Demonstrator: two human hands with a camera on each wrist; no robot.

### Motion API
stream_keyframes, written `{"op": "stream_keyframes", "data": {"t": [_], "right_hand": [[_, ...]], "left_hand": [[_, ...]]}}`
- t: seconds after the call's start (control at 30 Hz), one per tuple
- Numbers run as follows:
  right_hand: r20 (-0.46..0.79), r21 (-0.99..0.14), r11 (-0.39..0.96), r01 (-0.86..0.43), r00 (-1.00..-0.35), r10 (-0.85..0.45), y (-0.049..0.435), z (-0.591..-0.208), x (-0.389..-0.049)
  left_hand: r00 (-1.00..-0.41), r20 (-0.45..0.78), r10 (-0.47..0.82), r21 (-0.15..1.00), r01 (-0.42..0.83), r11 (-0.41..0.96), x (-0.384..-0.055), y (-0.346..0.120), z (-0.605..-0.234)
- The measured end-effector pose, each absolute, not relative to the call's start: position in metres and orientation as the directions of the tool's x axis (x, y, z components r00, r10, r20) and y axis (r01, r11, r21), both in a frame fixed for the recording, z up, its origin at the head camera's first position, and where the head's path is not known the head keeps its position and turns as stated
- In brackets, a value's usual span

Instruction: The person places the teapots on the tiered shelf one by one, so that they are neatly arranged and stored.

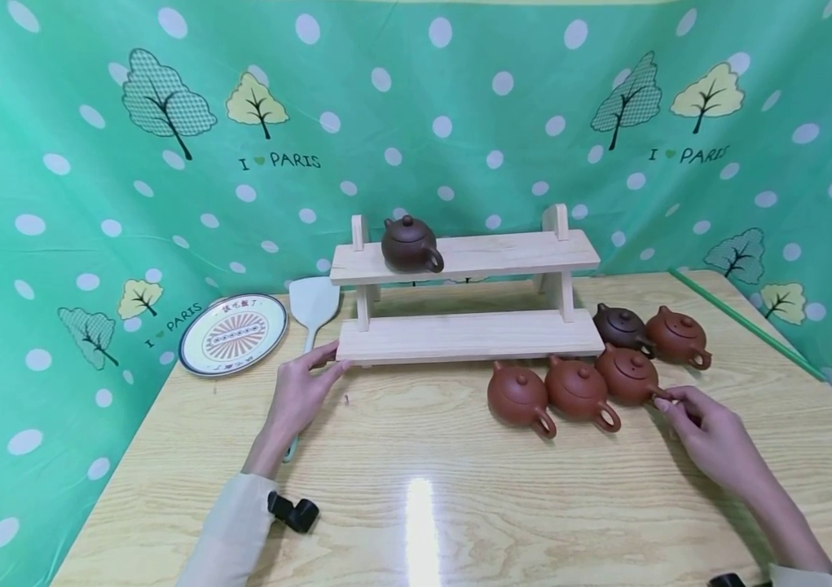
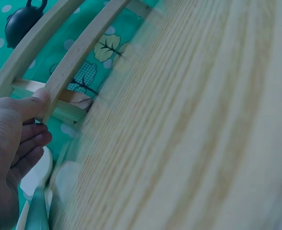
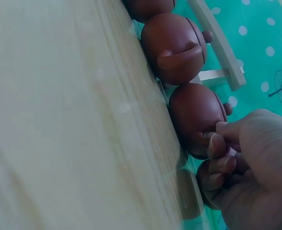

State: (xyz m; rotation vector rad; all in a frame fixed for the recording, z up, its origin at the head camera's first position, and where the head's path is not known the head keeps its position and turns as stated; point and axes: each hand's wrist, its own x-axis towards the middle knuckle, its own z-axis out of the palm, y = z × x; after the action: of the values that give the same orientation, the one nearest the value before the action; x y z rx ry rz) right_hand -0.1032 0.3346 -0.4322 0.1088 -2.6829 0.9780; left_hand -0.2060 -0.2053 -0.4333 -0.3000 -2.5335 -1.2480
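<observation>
In the head view a two-tier wooden shelf (image 1: 470,336) stands on the table, with a dark brown teapot (image 1: 410,244) on the left of its upper board. My left hand (image 1: 300,385) holds the left end of the lower board, thumb against the board's edge (image 2: 66,79) in the left wrist view. At the right, my right hand (image 1: 709,432) pinches the handle of a reddish-brown teapot (image 1: 628,375). Two more reddish-brown teapots, one in the middle (image 1: 578,390) and one further left (image 1: 518,397), sit beside it in front of the shelf.
Behind the pinched teapot are a dark teapot (image 1: 617,326) and another reddish-brown one (image 1: 678,334). A patterned plate (image 1: 234,334) and a pale spatula (image 1: 314,302) lie at the left. A green stick (image 1: 749,324) lies along the right edge. Polka-dot cloth (image 1: 445,106) hangs behind.
</observation>
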Motion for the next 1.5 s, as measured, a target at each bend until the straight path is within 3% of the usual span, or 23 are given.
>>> {"op": "stream_keyframes", "data": {"t": [0.57, 1.5], "right_hand": [[0.257, -0.655, 0.743, -0.138, -0.965, 0.048, 0.3352, -0.4361, -0.1027], [0.312, -0.709, 0.692, -0.136, -0.94, 0.135, 0.3381, -0.4294, -0.0982]], "left_hand": [[-0.93, 0.365, 0.051, 0.723, 0.317, 0.614, -0.2057, -0.2049, -0.4334], [-0.939, 0.34, 0.054, 0.738, 0.302, 0.604, -0.2063, -0.206, -0.4329]]}}
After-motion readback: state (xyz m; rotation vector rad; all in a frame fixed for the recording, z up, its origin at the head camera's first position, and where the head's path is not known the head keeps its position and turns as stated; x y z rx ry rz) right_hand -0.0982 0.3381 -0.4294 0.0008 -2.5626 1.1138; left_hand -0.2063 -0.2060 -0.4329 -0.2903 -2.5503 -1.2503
